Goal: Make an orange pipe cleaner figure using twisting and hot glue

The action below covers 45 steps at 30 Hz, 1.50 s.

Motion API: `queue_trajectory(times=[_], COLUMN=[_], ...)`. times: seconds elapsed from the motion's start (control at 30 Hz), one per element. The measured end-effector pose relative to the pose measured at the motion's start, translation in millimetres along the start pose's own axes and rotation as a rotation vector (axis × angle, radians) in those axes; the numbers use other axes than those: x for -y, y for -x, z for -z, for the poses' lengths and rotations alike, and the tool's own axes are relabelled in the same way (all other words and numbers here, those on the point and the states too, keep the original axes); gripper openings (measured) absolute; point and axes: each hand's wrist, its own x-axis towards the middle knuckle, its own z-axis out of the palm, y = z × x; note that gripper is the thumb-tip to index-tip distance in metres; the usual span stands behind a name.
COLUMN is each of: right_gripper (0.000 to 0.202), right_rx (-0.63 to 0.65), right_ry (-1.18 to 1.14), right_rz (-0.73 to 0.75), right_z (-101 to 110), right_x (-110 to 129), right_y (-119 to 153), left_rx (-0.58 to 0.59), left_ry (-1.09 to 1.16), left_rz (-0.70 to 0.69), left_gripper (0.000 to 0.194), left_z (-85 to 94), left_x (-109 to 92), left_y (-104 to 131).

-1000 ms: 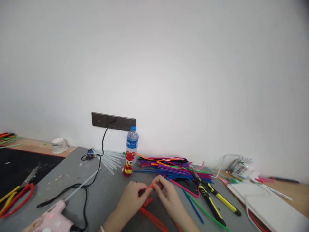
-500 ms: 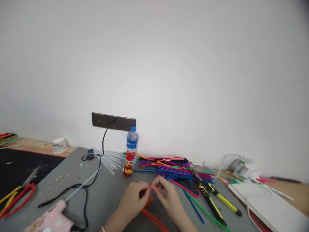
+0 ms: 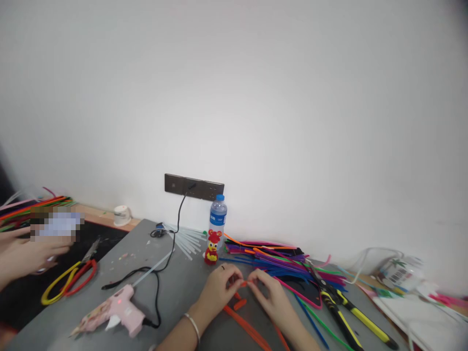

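Plain white wall (image 3: pixel 234 97) rises behind the grey tabletop (image 3: pixel 183 287), where my left hand (image 3: pixel 221 286) and right hand (image 3: pixel 269 293) pinch a small, fuzzy orange piece (image 3: pixel 244 283) held between their nearly meeting fingertips. Long orange fuzzy stems (image 3: pixel 249 328) lie beneath my hands. Beyond them, a little red-and-yellow fuzzy figure (image 3: pixel 211 247) stands before a clear plastic bottle with a blue cap (image 3: pixel 218 217), left of a heap of multicoloured fuzzy stems (image 3: pixel 272 257).

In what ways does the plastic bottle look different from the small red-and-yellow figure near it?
The bottle is clear with a blue cap, while the figure is mainly red and yellow. The bottle is taller; the figure is shorter. The figure is nearer the camera and partly hides the bottle. Both stand upright on the grey table.
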Motion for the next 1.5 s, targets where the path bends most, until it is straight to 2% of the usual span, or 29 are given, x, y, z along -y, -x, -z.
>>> queue_trajectory(times=[0.1, 0.3, 0.6, 0.83, 1.33, 1.5], right_gripper=[0.019, 0.021, 0.026, 0.023, 0.020, 0.021], right_rx=[-0.008, -0.103, -0.129, -0.142, -0.052, 0.036], right_ry=[0.052, 0.057, 0.108, 0.127, 0.082, 0.186], right_rz=[0.044, 0.060, 0.093, 0.083, 0.077, -0.008], right_z=[-3.2, -6.7, -5.5, -6.8, -7.3, 3.1], right_x=[-3.0, -2.7, -7.0, -12.3, -5.2, 3.7], right_y=[2.9, 4.5, 3.1, 3.8, 2.0, 2.6], left_rx=[-0.006, -0.004, 0.008, 0.023, 0.014, -0.049], left_ry=[-0.017, -0.038, -0.055, -0.048, 0.013, -0.014], left_rz=[-0.013, -0.052, -0.024, -0.010, 0.008, 0.037], left_gripper=[0.007, 0.003, 0.009, 0.008, 0.004, 0.007], left_z=[-0.8, -1.6, -8.3, -5.5, -2.6, -2.0], left_x=[1.1, -0.4, 8.6, 3.9, -0.7, 9.5], left_y=[1.9, 4.7, 3.0, 1.6, -0.4, -2.6])
